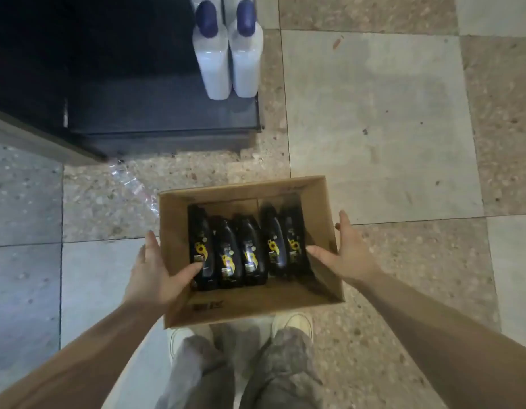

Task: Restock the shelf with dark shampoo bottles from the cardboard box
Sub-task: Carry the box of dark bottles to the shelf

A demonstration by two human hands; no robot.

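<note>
An open cardboard box (179,231) is held over the floor just in front of my feet. Inside it lie several dark shampoo bottles (250,249) with yellow flower labels, side by side. My left hand (155,270) clasps the box's left wall, thumb inside against the leftmost bottle. My right hand (341,255) clasps the right wall, thumb inside and fingers outside. The dark bottom shelf (155,113) lies ahead at the upper left.
Two white bottles with blue caps (229,54) stand at the shelf's right end. A crumpled piece of clear plastic (131,181) lies on the tiled floor between shelf and box. My shoes (294,323) are right under the box.
</note>
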